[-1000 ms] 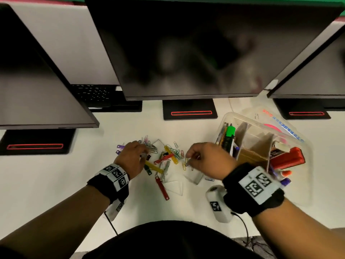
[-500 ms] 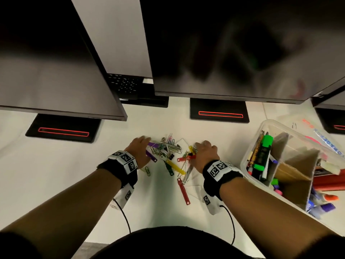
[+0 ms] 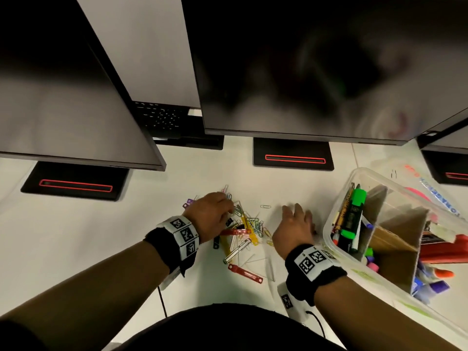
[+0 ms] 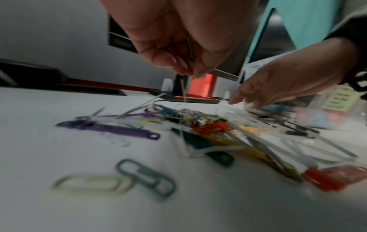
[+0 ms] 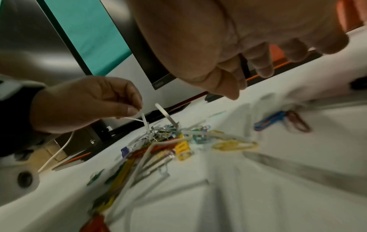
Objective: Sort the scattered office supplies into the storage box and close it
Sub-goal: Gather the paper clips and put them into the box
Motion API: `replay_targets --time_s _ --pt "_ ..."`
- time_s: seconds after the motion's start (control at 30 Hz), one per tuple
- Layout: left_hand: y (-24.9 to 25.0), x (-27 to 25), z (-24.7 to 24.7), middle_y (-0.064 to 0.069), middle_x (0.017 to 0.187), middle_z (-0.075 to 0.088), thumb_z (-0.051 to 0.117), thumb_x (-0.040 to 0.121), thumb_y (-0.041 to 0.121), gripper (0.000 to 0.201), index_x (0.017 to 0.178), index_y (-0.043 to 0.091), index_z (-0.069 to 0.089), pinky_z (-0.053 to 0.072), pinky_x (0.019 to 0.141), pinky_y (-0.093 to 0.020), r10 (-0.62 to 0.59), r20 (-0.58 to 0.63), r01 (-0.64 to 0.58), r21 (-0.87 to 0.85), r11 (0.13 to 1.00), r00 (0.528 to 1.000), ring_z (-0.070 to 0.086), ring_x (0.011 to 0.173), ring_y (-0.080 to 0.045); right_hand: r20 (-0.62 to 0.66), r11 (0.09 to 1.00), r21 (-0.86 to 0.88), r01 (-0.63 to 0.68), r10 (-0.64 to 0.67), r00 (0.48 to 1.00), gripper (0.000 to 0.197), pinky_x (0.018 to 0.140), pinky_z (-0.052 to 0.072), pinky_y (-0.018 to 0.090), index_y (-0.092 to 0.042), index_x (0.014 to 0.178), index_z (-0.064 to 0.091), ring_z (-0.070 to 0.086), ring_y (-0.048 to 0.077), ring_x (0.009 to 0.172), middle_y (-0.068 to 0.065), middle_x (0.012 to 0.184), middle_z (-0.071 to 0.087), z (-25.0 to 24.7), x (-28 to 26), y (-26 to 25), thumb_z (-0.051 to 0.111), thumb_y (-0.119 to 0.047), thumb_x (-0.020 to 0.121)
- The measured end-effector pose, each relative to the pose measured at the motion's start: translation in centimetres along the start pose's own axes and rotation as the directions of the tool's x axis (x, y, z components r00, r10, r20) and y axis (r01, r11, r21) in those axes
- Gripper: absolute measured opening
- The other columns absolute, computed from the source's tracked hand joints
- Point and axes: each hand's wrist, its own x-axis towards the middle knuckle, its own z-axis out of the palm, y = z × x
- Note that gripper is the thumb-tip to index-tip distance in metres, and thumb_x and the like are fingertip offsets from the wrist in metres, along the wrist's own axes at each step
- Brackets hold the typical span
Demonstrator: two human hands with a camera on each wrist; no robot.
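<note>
A heap of coloured paper clips and plastic file fasteners (image 3: 247, 230) lies on the white desk in front of me. My left hand (image 3: 229, 211) is at the heap's left edge and pinches a thin metal fastener strip (image 4: 183, 94) that rises out of the heap. My right hand (image 3: 296, 211) hovers between the heap and the clear storage box (image 3: 336, 206); its fingers are spread and hold nothing, as the right wrist view (image 5: 254, 75) confirms. The box stands open at the right with pens, a green highlighter (image 3: 354, 211) and cardboard dividers (image 3: 395, 239) inside.
Three dark monitors overhang the desk's far side, the middle one (image 3: 304, 72) straight ahead, with black bases (image 3: 292, 158) beneath. The box's clear lid (image 3: 430, 188) lies behind the box. A red fastener (image 3: 244, 273) and a single clip (image 3: 265, 206) lie apart from the heap.
My right hand left the heap, moved right toward the box and spread its fingers. My left hand stayed at the heap's left edge. My head view shifted left and closer.
</note>
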Motion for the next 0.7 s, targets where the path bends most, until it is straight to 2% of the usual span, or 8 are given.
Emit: replay_targets --time_s 0.07,0.2,0.27,0.33,0.4,0.47,0.6,0.7 --pt "0.9 0.8 0.5 -0.008 0.112 0.061 0.050 0.088 0.012 0.027 0.110 0.012 0.064 0.047 0.096 -0.036 0.090 0.005 -0.090 0.010 0.996 0.996 0.055 0.109 -0.026 0.066 0.997 -0.036 -0.072 0.074 0.995 0.067 0.117 0.007 0.056 -0.010 0.149 0.009 0.001 0.047 0.142 0.017 0.157 0.002 0.7 -0.3 0.6 0.037 -0.012 0.087" --pt "1.6 2.5 0.7 0.002 0.134 0.048 0.048 0.091 0.022 0.041 0.132 0.022 0.046 0.033 0.109 -0.033 -0.004 0.173 -0.009 0.075 0.997 0.985 0.039 0.126 -0.019 0.121 0.991 -0.095 -0.097 0.108 0.987 0.068 0.116 0.010 0.059 -0.008 0.149 0.004 0.002 0.048 0.142 0.023 0.156 -0.001 1.5 -0.4 0.4 0.037 -0.016 0.089" --pt "1.8 2.9 0.7 0.003 0.138 0.044 0.047 0.093 0.025 0.044 0.136 0.026 0.040 0.029 0.111 -0.034 -0.017 0.270 -0.034 0.181 0.983 0.963 0.035 0.130 -0.019 0.166 0.993 -0.103 -0.058 0.075 0.983 0.066 0.116 0.017 0.054 -0.009 0.149 0.008 0.008 0.045 0.142 0.022 0.155 0.000 1.3 -0.4 -0.2 0.039 -0.016 0.090" --pt "1.8 2.9 0.7 0.004 0.140 0.042 0.045 0.093 0.023 0.043 0.136 0.028 0.040 0.028 0.109 -0.035 -0.010 0.295 -0.075 0.274 0.959 0.955 0.033 0.131 -0.019 0.182 0.997 0.072 0.017 -0.030 0.983 0.065 0.116 0.024 0.045 -0.011 0.147 0.019 0.016 0.039 0.141 0.019 0.155 0.005 1.1 -0.4 -0.6 0.044 -0.005 0.087" --pt "1.5 2.6 0.6 0.005 0.138 0.042 0.046 0.091 0.019 0.043 0.133 0.027 0.043 0.029 0.106 -0.034 0.008 0.230 -0.079 0.299 0.951 0.973 0.033 0.130 -0.019 0.086 0.971 0.194 0.143 -0.162 0.983 0.062 0.117 0.022 0.036 -0.010 0.143 0.032 0.018 0.030 0.143 0.013 0.154 0.018 0.9 -0.6 -0.5 0.045 0.002 0.084" --pt "1.4 2.2 0.7 0.002 0.135 0.046 0.051 0.089 0.014 0.043 0.130 0.022 0.047 0.035 0.106 -0.034 0.056 0.221 -0.119 0.284 0.952 0.974 0.038 0.127 -0.020 -0.043 0.961 0.145 0.237 -0.234 0.971 0.060 0.119 0.018 0.030 -0.010 0.142 0.037 0.016 0.025 0.144 0.009 0.153 0.025 1.0 -0.7 0.1 0.044 0.004 0.083" --pt "3.0 1.8 1.2 -0.007 0.127 0.049 0.056 0.084 0.004 0.045 0.127 0.013 0.044 0.046 0.098 -0.041 0.059 0.430 -0.219 0.332 0.918 0.901 0.049 0.117 -0.025 -0.038 0.993 -0.026 0.117 -0.118 0.992 0.056 0.115 0.022 0.039 -0.012 0.141 0.034 0.021 0.035 0.140 0.010 0.152 0.023 0.3 -1.6 1.6 0.039 -0.001 0.086" --pt "4.3 2.1 1.7 -0.011 0.123 0.053 0.048 0.086 -0.002 0.037 0.121 0.009 0.047 0.047 0.095 -0.039 0.013 0.469 -0.193 0.337 0.922 0.883 0.052 0.113 -0.028 0.025 0.991 -0.042 0.126 -0.125 0.992 0.052 0.112 0.027 0.035 -0.012 0.138 0.038 0.031 0.031 0.134 0.010 0.148 0.028 0.7 -1.6 2.3 0.040 -0.002 0.087"
